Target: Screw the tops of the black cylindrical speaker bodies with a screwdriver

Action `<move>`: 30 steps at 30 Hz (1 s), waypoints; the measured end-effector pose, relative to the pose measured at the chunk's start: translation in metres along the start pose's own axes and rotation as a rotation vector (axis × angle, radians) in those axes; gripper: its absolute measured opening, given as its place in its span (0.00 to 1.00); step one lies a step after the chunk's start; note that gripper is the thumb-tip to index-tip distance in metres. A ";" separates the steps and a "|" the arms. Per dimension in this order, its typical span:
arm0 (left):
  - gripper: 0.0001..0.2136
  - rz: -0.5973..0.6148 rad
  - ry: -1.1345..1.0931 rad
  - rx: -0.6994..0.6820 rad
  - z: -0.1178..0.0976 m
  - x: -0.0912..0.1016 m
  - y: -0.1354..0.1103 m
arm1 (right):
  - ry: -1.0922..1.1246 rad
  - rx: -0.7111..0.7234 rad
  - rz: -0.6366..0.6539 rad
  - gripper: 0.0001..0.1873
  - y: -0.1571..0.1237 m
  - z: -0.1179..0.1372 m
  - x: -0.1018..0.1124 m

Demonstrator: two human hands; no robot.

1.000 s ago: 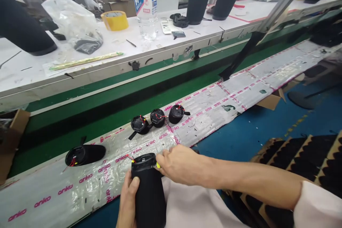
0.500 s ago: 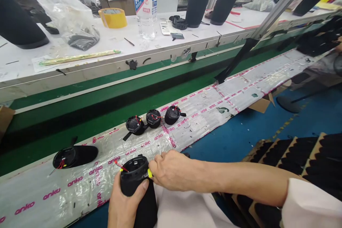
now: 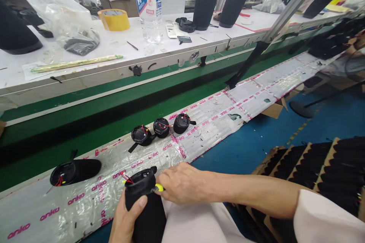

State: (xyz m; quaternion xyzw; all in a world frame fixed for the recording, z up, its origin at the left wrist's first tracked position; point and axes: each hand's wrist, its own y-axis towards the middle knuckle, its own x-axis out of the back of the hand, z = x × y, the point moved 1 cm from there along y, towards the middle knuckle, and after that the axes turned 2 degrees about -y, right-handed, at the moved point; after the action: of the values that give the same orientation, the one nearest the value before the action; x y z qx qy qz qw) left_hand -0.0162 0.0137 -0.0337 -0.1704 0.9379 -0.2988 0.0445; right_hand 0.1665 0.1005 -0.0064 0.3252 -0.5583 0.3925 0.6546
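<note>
My left hand (image 3: 125, 216) is wrapped round a black cylindrical speaker housing (image 3: 146, 212), its thumb lying across the near side. The housing's open top faces up and tilts slightly, with red wires and a small plug poking out at the left of the rim. Closed around a small yellow-handled tool (image 3: 159, 187), my right hand (image 3: 181, 183) is at the right side of that rim. The tool's short grey tip lies against the housing just below the rim; most of its handle is hidden in my fist.
On the plastic-covered ledge (image 3: 211, 129) stand three similar housings, one being this housing (image 3: 161, 127); another housing (image 3: 75, 171) lies on its side at left. The white bench behind bears a bottle (image 3: 148, 7), yellow tape (image 3: 114, 19) and tall black cylinders. Stacked black parts (image 3: 316, 174) are at right.
The yellow tool has turned and shows more, its grey tip now visible against the housing. My left thumb has shifted slightly left. The whole view has moved a little.
</note>
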 end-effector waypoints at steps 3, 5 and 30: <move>0.39 -0.014 -0.131 0.064 0.004 0.004 -0.001 | -0.008 -0.037 -0.001 0.13 -0.001 -0.006 0.002; 0.40 -0.024 -0.119 0.056 0.004 0.004 -0.002 | -0.022 -0.025 0.003 0.12 0.000 -0.008 0.003; 0.35 -0.154 0.337 -0.089 -0.007 0.001 -0.007 | -0.203 0.106 0.070 0.11 -0.002 0.007 0.016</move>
State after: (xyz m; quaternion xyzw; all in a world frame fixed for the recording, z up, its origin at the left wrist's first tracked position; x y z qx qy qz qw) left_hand -0.0161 0.0114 -0.0241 -0.1913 0.9285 -0.2839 -0.1437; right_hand 0.1661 0.0961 0.0106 0.3780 -0.6110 0.4091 0.5625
